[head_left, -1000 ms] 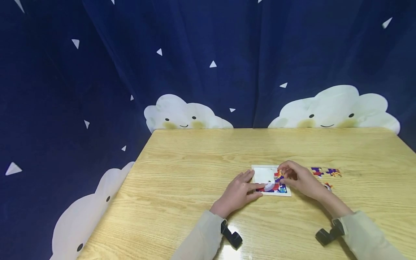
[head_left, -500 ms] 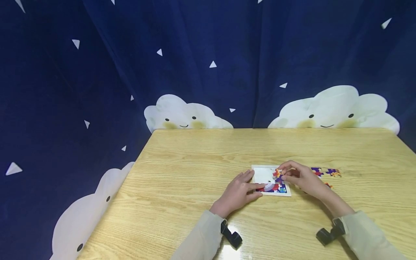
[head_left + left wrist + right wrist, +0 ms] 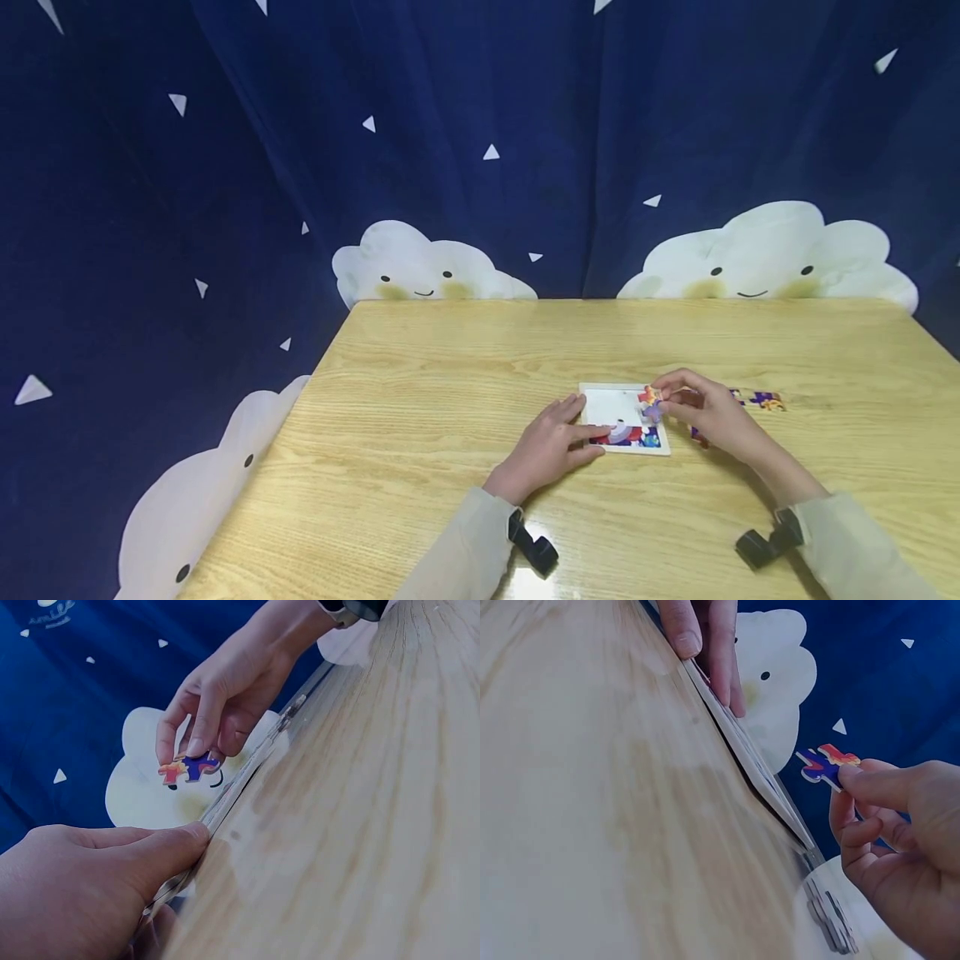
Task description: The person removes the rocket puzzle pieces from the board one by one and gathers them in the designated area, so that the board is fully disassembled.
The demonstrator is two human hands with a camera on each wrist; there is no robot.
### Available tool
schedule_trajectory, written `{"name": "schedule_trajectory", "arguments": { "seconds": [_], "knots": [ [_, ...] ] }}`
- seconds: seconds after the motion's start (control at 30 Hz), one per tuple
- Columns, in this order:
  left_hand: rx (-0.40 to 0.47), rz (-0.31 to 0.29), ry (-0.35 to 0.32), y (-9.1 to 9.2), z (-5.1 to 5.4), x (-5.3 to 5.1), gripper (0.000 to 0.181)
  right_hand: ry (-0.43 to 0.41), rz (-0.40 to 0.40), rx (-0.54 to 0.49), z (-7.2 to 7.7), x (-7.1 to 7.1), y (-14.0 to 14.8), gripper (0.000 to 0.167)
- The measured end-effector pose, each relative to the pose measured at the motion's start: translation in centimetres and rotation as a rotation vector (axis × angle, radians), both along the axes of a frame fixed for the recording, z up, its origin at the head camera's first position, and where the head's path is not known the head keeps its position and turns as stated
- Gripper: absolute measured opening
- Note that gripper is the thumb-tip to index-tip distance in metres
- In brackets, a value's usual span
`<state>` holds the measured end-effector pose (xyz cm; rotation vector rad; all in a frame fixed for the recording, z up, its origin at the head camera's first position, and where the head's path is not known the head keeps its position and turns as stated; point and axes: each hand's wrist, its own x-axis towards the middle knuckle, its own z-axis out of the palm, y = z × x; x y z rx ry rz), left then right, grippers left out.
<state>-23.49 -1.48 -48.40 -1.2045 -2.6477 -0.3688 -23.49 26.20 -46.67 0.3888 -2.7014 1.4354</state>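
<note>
My right hand (image 3: 712, 415) pinches a purple, red and orange jigsaw puzzle piece (image 3: 651, 405) between thumb and fingers. In both wrist views the piece (image 3: 826, 766) is lifted clear of the table. It hangs over the right side of a white puzzle tray (image 3: 609, 407). Along the tray's near side lies a row of fitted pieces (image 3: 628, 436) with a grey and red arc. My left hand (image 3: 547, 446) rests on the tray's left side, fingers spread, one reaching over the fitted row. In the left wrist view its thumb (image 3: 180, 844) lies along the tray's edge.
Several loose puzzle pieces (image 3: 767, 402) lie on the wooden table (image 3: 450, 367) right of the tray, some partly hidden by the right hand. A dark blue curtain (image 3: 465, 100) with clouds and white triangles hangs behind the table.
The right hand has drawn back slightly to the right, lifting the pinched piece off the tray's right side, where white base now shows. The left hand has stayed in place.
</note>
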Motion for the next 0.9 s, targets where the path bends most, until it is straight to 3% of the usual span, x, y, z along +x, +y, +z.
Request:
{"name": "schedule_trajectory", "arguments": {
  "seconds": [0.47,0.9],
  "knots": [
    [0.018,-0.003,-0.01,0.0,-0.1,0.0,0.034,0.081,-0.007,-0.049,-0.4,1.7,2.7,0.024],
    [0.044,-0.009,0.015,0.1,0.0,0.0,0.033,0.076,-0.096,-0.017,-0.6,3.1,6.0,0.027]
  ]
}}
